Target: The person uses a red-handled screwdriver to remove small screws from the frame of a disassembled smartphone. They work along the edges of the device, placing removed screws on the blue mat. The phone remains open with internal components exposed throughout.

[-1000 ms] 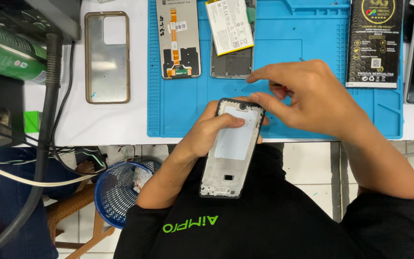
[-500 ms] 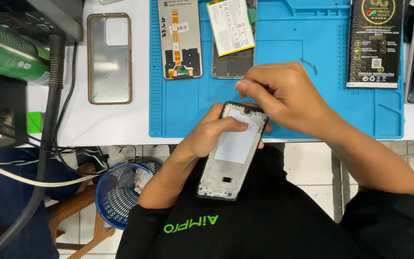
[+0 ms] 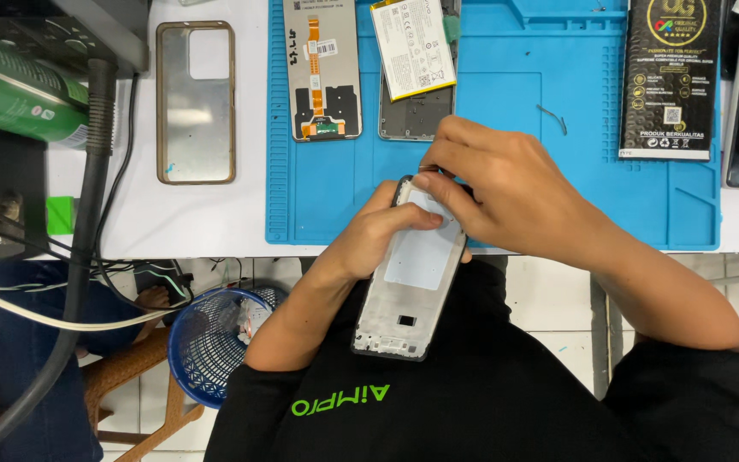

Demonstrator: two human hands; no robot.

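Gripping a silver phone frame (image 3: 412, 274) (pale inner panel), left hand (image 3: 378, 235) underneath, right hand (image 3: 498, 188) fingers pinching its top edge.

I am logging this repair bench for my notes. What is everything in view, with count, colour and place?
Silver-grey phone middle frame: 1, held over the lap at the mat's near edge.
Blue rubber work mat: 1, on the white table.
Clear phone case with brown rim: 1, left of the mat.
Display panel with orange flex cable: 1, mat's top left.
White battery: 1, on a grey phone body.
Black printed package: 1, mat's right.
Blue mesh basket: 1, on the floor.
Green can: 1, far left.
Left hand: grip under the frame.
Right hand: fingers at the frame's top.
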